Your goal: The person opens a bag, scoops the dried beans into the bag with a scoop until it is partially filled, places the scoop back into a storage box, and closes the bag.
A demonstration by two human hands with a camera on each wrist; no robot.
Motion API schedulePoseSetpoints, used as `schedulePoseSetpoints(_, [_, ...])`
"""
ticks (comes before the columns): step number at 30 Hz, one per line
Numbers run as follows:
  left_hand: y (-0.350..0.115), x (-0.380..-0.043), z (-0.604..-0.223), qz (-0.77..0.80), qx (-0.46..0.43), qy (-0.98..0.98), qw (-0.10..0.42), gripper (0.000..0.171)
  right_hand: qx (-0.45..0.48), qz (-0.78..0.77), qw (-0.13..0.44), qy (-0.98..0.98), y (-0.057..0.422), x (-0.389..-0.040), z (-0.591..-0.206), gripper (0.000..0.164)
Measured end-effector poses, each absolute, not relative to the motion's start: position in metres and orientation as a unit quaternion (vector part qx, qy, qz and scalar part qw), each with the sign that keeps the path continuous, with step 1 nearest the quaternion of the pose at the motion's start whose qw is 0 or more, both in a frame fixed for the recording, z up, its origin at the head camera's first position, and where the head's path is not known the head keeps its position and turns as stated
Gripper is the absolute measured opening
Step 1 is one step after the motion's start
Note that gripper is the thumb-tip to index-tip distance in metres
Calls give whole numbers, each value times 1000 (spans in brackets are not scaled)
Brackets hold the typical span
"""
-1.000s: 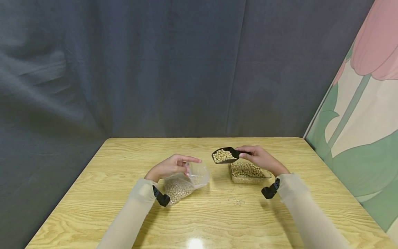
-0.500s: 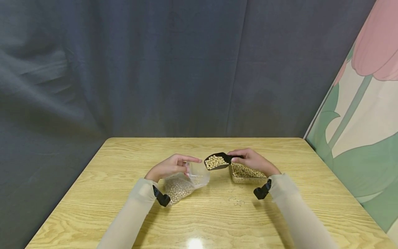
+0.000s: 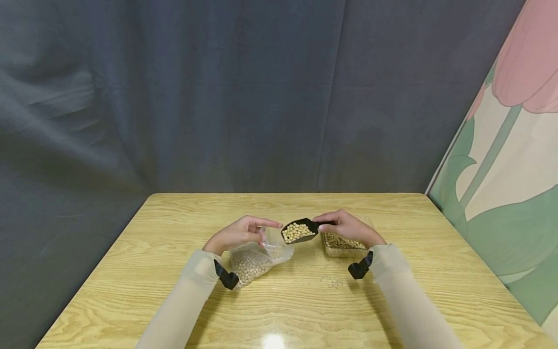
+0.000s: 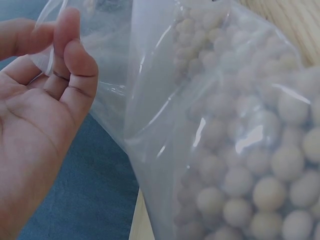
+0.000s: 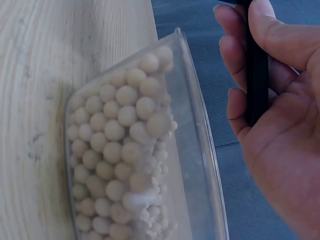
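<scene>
My left hand (image 3: 237,235) pinches the edge of a clear plastic bag (image 4: 150,100) between curled fingers and thumb, with the index finger stretched out in the head view. Small round beige balls (image 4: 270,195) fill the bag's lower part, which lies on the table. In my right hand (image 3: 348,228) is a black scoop (image 3: 315,228), gripped by its handle (image 5: 256,75). A heap of the same balls sits in the scoop, held level at the bag's mouth, close to the left fingertip. Below the right hand stands a clear rectangular container (image 3: 345,252) of these balls.
The wooden table (image 3: 270,310) has dark marks (image 3: 332,282) on its top in front of the container. A dark blue curtain (image 3: 244,97) hangs behind the table's far edge. A wall with a painted flower (image 3: 501,184) stands on the right.
My right hand has carried the loaded scoop left and slightly down, from above the container to the bag's mouth. The left hand has stayed in place on the bag.
</scene>
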State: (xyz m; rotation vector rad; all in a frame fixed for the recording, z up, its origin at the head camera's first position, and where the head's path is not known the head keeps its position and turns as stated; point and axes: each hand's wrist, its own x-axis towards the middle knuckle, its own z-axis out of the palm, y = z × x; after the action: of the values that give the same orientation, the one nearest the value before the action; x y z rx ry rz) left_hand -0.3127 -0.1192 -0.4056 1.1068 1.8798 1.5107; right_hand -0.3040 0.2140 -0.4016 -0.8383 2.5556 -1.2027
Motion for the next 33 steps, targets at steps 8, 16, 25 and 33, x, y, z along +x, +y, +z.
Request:
schedulePoseSetpoints(8, [-118,-312,-405,558,405,680,247,49,-278,-395,105,869,210,-304,-400,41])
schedulePoseSetpoints(16, [-117,-313,-406,557,407,681,245,51,-280,-371,108,879,206,-302,-393,39])
schedulePoseSetpoints(25, [-117,-312,-406,558,402,682,249,51,-283,-352,108,886,204,-301,-389,37])
schedulePoseSetpoints(33, [-116,-311,-406,560,398,682,251,50,-294,-339,105,888,202,-300,-385,36])
